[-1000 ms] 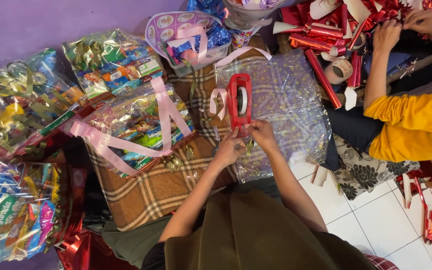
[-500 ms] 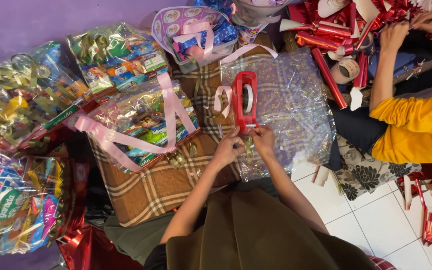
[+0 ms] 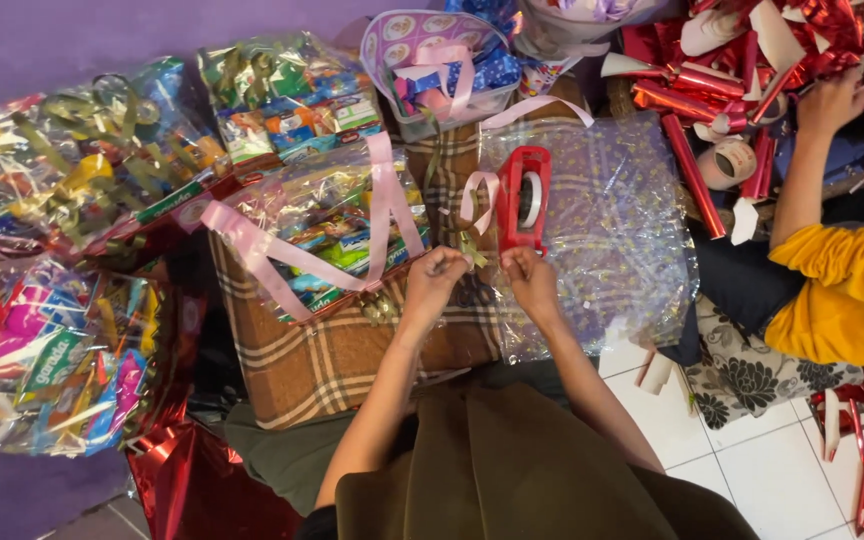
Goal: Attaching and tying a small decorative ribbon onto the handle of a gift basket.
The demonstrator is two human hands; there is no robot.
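At centre frame I see my left hand (image 3: pixel 432 280) and right hand (image 3: pixel 527 278), each grip pinched on a small gold ribbon piece (image 3: pixel 472 250) between them, just below the red tape dispenser (image 3: pixel 522 198); they rest over a brown plaid cloth (image 3: pixel 332 355) and clear dotted cellophane (image 3: pixel 612 230); wrapped gift baskets (image 3: pixel 72 200) crowd the purple wall (image 3: pixel 52 40) at left; white floor tiles (image 3: pixel 782 470) show lower right, beside another person's yellow sleeve (image 3: pixel 852 295).
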